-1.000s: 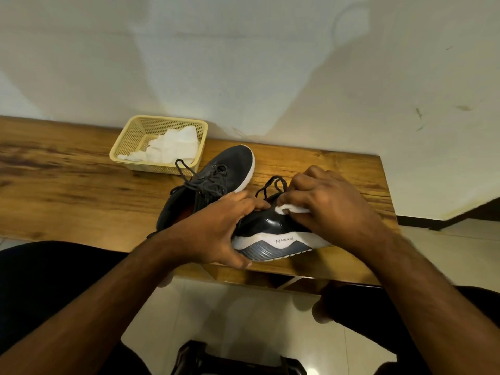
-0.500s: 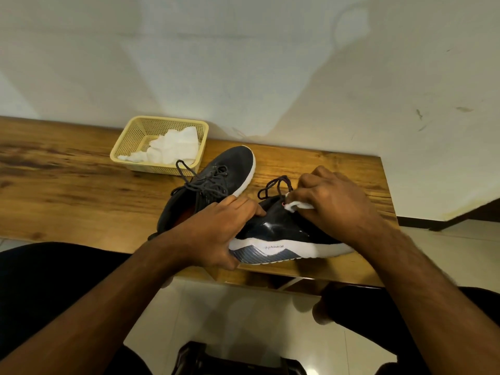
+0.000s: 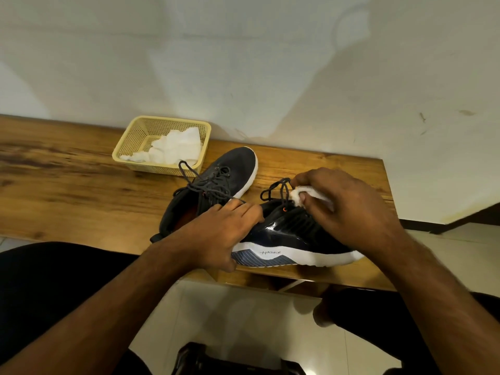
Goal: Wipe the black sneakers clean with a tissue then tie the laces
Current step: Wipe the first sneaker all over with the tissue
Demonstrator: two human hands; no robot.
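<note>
Your right hand has slid the tissue up from the glossy side to the laces — fingers pinched on it. Your left hand still clamps the near sneaker on the table; wiping continues, tying waits.

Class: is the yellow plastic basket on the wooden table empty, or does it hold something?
Not empty. The yellow plastic mesh basket holds a heap of crumpled white tissues against its right side.

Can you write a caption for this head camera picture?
Right hand wipes black sneaker with tissue; left hand steadies it.
</note>
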